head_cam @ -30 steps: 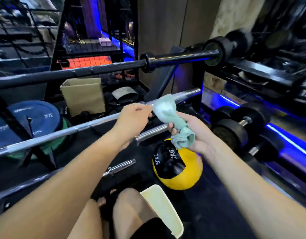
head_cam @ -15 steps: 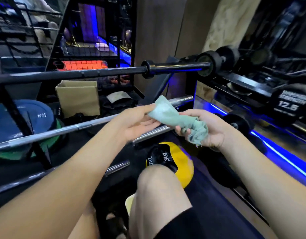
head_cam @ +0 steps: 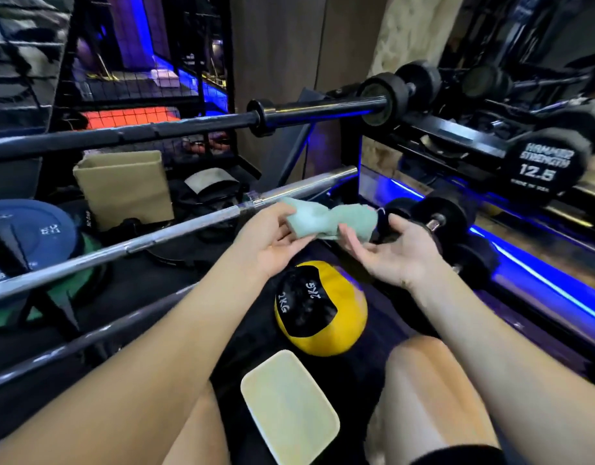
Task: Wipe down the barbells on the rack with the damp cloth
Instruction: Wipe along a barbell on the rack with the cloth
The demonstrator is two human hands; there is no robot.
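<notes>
- readable markings: the black dumbbell head (head_cam: 541, 166) at upper right carries "hammer strength" and "12.5", with a smaller line below too small to read; the yellow and black medicine ball (head_cam: 321, 308) on the floor is marked "2kg" twice; the blue weight plate (head_cam: 31, 229) at left bears white characters too blurred to read.
- the pale green cloth (head_cam: 329, 219) is bunched and spread between both hands, just in front of the silver barbell (head_cam: 175, 231); its long axis runs roughly left to right, with a loose thread at its right end.
- the silver barbell lies on the rack with its long axis running from lower left to upper right, its sleeve end pointing toward the blue-lit dumbbell rack (head_cam: 537, 283).
- the black barbell (head_cam: 195, 125) sits higher and further back, nearly level, collar and sleeve toward the right.
- left hand (head_cam: 272, 245): palm up, thumb and fingers pinching the left part of the cloth.
- right hand (head_cam: 395, 251): palm up, fingers relaxed and spread, fingertips touching the right part of the cloth without a closed grip.
- change against half a second ago: the right hand then had its fingers wrapped round the twisted cloth; it has now let go and the cloth is flatter and wider. the left hand has taken up the pinch.
- a cream rectangular tray (head_cam: 289, 409) lies on the floor between the knees.
</notes>
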